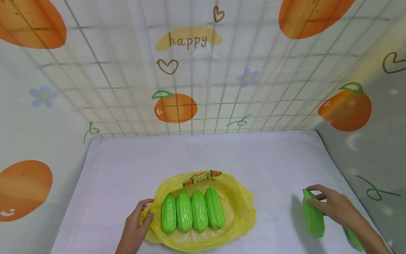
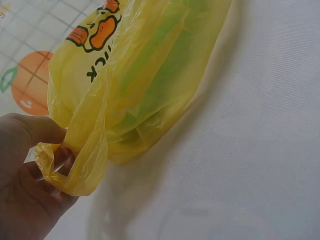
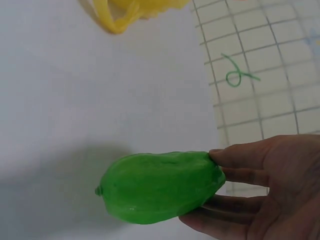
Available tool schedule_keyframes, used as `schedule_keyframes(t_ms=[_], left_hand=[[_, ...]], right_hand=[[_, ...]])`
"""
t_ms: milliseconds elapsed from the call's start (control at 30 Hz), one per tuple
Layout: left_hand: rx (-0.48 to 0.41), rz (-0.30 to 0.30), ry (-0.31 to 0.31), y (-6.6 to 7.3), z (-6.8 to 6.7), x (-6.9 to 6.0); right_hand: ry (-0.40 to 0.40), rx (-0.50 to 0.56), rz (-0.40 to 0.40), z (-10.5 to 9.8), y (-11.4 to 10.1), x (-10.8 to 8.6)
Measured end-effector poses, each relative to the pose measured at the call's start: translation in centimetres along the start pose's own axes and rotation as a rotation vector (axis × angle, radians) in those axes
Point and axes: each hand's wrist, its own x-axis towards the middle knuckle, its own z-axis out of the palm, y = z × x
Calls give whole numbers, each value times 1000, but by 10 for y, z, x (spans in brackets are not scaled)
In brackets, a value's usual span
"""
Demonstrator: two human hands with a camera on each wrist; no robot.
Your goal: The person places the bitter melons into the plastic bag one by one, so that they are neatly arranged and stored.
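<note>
My left hand [image 1: 135, 225] pinches the handle at the left side of a yellow plastic bag [image 1: 241, 222]. The bag lies wide open on the table, and several green papayas [image 1: 200, 211] sit side by side inside it. In the left wrist view, the papayas show faintly through the yellow film [image 2: 150, 75]. Off to the right, my right hand [image 1: 336, 204] grips another green papaya [image 3: 160, 187] by one end, with fingers and thumb round it. This papaya hangs above the table, apart from its shadow. One more green papaya [image 1: 354, 240] lies partly hidden behind my right forearm.
A white cloth [image 1: 203, 151] covers the table. Printed fabric walls with oranges and grid lines [image 1: 127, 88] stand at the back and both sides. The right wall [image 1: 377, 169] rises close beside my right arm.
</note>
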Motion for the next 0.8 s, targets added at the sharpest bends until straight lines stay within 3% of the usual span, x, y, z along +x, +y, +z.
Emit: schedule_keyframes(t_ms=[567,800], left_hand=[[1,11,-5,1,0,2],[6,19,-3,2,-1,1]], right_hand=[[74,72,-205,1,-71,4],[16,154,-230,1,-92,7]])
